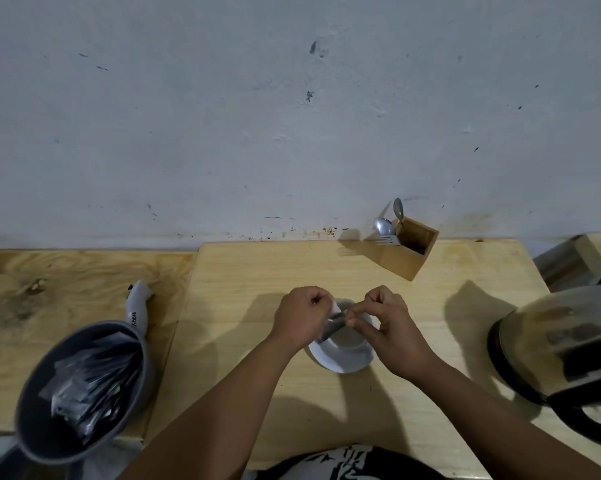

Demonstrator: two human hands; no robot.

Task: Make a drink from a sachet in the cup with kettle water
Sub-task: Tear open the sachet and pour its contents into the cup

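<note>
A white cup [352,341] stands on a white saucer [344,362] in the middle of the wooden table. Directly above the cup both hands pinch a small grey sachet [333,325]. My left hand [301,315] grips its left side and my right hand [384,315] pinches its top right corner with thumb and forefinger. The sachet hangs tilted down toward the cup's left rim. A steel and glass kettle [562,348] with a black handle stands at the right edge of the table.
A grey pot [81,389] with several dark sachets sits at the left on a second wooden board. A white handled tool [138,304] lies behind it. A wooden holder [411,249] with spoons and a fork stands by the wall.
</note>
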